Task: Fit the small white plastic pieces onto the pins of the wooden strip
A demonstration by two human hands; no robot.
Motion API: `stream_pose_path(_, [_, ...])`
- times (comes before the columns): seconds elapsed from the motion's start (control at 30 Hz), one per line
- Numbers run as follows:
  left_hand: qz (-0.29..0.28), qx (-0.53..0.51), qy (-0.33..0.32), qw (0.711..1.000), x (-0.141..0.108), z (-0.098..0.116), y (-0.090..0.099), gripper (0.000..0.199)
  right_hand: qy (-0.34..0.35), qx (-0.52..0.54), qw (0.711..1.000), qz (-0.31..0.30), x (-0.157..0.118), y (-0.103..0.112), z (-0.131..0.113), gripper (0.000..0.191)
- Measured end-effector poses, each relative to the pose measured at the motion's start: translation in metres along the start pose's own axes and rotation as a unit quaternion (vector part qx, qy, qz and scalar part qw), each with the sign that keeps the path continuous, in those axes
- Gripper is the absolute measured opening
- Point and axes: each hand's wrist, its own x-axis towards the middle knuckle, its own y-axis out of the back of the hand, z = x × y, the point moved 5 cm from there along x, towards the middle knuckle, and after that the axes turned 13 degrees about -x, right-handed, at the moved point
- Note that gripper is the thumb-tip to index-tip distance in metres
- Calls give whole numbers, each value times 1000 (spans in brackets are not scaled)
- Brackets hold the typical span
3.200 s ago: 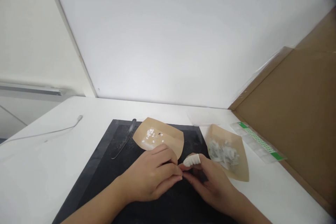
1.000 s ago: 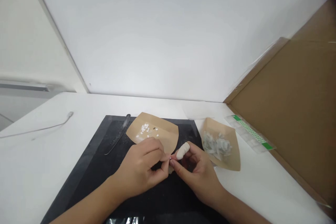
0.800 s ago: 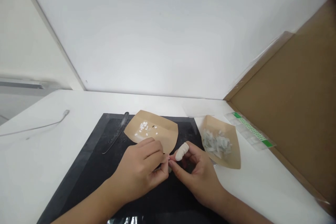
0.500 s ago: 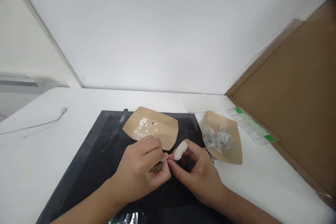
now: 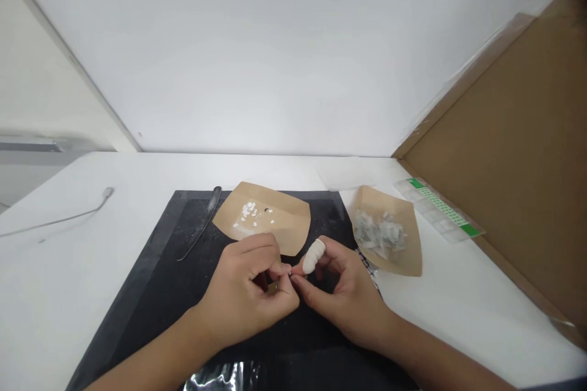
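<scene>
In the head view, both hands meet over the black flat mat (image 5: 183, 293); the left hand (image 5: 252, 293) pinches with thumb and forefinger, and the right hand (image 5: 353, 299) pinches opposite it, a wrinkled white finger cot (image 5: 314, 256) on one finger; between their tips is a tiny piece (image 5: 290, 274) (mostly hidden, so I cannot tell its long axis or which way it points). Beyond the left hand lies a tan paper tray (image 5: 288, 223) with small white flakes (image 5: 248, 209); left of it, a slim dark curved tool (image 5: 202, 229) slants, handle away; near the right hand, a second tan paper tray (image 5: 413, 263) holds crumpled translucent scraps (image 5: 383, 235). Compared with the earliest frame, the left thumb and forefinger form a more open loop; shiny clear plastic (image 5: 224, 377) now shows at the bottom edge.
</scene>
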Motion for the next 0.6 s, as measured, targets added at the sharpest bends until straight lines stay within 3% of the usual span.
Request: stream_pose_path(0.6, [-38, -186, 152, 970, 4, -14, 2, 6, -63, 190, 976, -86, 1, 1, 9, 33])
